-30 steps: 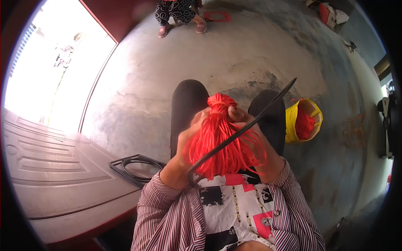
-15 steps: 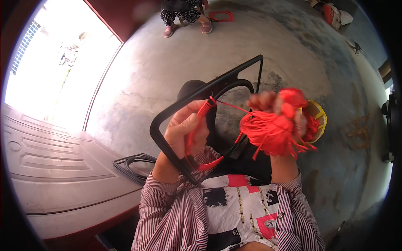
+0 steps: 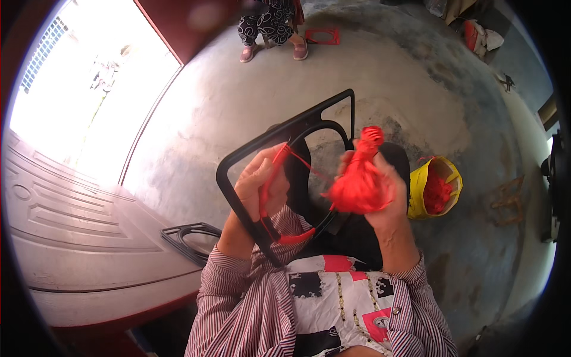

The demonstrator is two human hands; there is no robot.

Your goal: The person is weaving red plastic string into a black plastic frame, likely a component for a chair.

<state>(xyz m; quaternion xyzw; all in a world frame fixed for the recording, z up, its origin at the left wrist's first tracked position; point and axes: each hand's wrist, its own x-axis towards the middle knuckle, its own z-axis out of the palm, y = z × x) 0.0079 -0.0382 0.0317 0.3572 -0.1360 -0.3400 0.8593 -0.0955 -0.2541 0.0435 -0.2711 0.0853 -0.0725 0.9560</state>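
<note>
A black frame [image 3: 291, 126] with a rounded inner opening is held up tilted over my lap. Red cord is wound tightly along part of its inner ring, on the left and near side. My left hand [image 3: 257, 179] is closed around that wrapped stretch [image 3: 265, 196]. In my right hand [image 3: 389, 189], a bundle of red cord [image 3: 363, 181], tied at its top, is gripped just right of the ring; motion smears it slightly. One strand runs from the wrapping toward the bundle. My right fingertips are partly hidden behind the cord.
A yellow container [image 3: 419, 193] with red material inside stands on the floor to the right. More black frames [image 3: 189, 237] lie at the left by a pale panelled door [image 3: 89, 226]. A seated person's feet [image 3: 300, 50] and a red frame [image 3: 323, 37] are at the far side.
My right hand has drawn the cord bundle left, nearer the frame, uncovering the yellow container. My left hand keeps its hold on the wrapped ring, and the frame has shifted slightly.
</note>
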